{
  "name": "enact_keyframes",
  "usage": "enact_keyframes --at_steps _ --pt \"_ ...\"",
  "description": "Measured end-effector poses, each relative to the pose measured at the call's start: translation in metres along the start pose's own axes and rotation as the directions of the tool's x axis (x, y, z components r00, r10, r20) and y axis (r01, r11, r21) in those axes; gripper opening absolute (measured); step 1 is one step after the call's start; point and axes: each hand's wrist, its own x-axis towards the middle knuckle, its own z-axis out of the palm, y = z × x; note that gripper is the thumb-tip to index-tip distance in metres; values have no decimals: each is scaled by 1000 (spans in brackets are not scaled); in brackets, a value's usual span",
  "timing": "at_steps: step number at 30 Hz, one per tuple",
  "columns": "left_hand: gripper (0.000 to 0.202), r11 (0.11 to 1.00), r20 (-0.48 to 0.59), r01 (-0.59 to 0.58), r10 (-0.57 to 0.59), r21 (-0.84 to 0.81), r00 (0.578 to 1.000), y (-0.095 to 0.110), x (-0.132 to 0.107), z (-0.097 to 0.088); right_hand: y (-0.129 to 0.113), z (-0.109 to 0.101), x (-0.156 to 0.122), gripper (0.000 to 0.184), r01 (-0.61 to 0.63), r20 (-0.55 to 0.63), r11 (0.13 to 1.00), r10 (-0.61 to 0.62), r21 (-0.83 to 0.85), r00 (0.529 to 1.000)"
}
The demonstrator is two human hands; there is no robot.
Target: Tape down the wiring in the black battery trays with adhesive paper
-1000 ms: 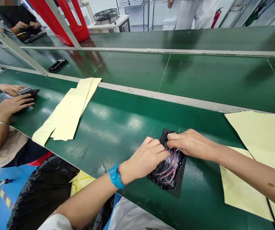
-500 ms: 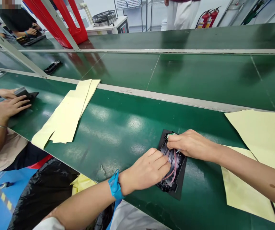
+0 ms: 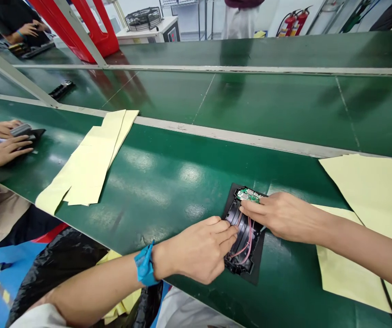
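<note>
Yellow paper [image 3: 90, 159]: flat on the green table [image 3: 168, 177], well left of both hands
Left hand [image 3: 196, 250]: fingers [image 3: 225, 232] extended, pressing black plastic casing [image 3: 233, 214], gripping nothing
Casing: flat on table, pink wires [image 3: 249, 246] inside
Right hand [image 3: 285, 216]: fingers [image 3: 250, 206] on green circuit board [image 3: 249, 195], grip unclear

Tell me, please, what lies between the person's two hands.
Between the left hand and right hand, the head view shows a black plastic case with pink wires.
</note>
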Motion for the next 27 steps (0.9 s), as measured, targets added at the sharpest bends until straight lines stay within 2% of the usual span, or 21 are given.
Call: enact_keyframes --at_steps 2,4,7,9,11,14,17,20,23,27 --pt "54 999 -26 21 -22 -35 999 3 -4 6 -5 5 -5 25 -5 4 997 5 -74 1000" --pt "63 997 -97 74 -75 -12 992 8 -7 17 -8 8 -7 29 -39 5 994 39 -98 999" --pt "61 988 -202 156 -151 10 968 16 -7 32 -8 8 -6 39 -99 -5 994 99 -43 995" --pt "60 988 -252 156 -151 2 956 18 -5 37 -6 6 -5 44 -112 3 994 112 -3 994" --pt "60 994 -285 111 -103 14 953 16 -1 39 -5 4 -4 44 -92 18 996 92 -20 996" --pt "65 997 -273 67 -55 34 961 10 4 36 -7 4 -3 36 -21 23 996 23 -82 999" --pt "69 997 -262 74 -63 30 963 8 5 34 -10 5 -3 32 -9 34 997 11 -82 999" --pt "69 997 -281 70 -56 39 958 8 4 36 -9 2 -3 38 -71 72 997 73 -18 995" --pt "69 998 -287 52 -40 35 957 7 2 39 -4 -4 -3 42 -164 99 979 152 121 983" --pt "69 999 -289 39 -34 12 957 6 3 42 0 -6 -3 46 -139 66 974 130 177 989"
